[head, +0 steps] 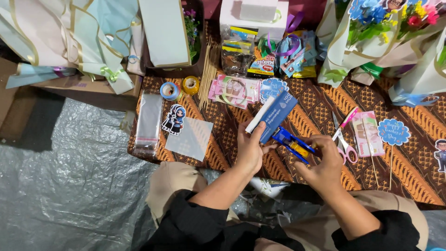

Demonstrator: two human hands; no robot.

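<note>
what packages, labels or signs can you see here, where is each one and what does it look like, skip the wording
Blue box: long, flat, white edge, held in left hand.
Round tag: scalloped blue on a stick, right side of the cloth.
Snack packets: colourful pile by the white box, top centre.
Clear sleeves: transparent stack, left edge.

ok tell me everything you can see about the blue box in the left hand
The blue box is a slim, long cardboard-looking pack, dark blue with white print and a white side face. It is tilted, its upper end pointing up and right above the patterned brown cloth. The left hand grips its lower end; the blue and yellow stapler in the right hand meets that end.
</note>
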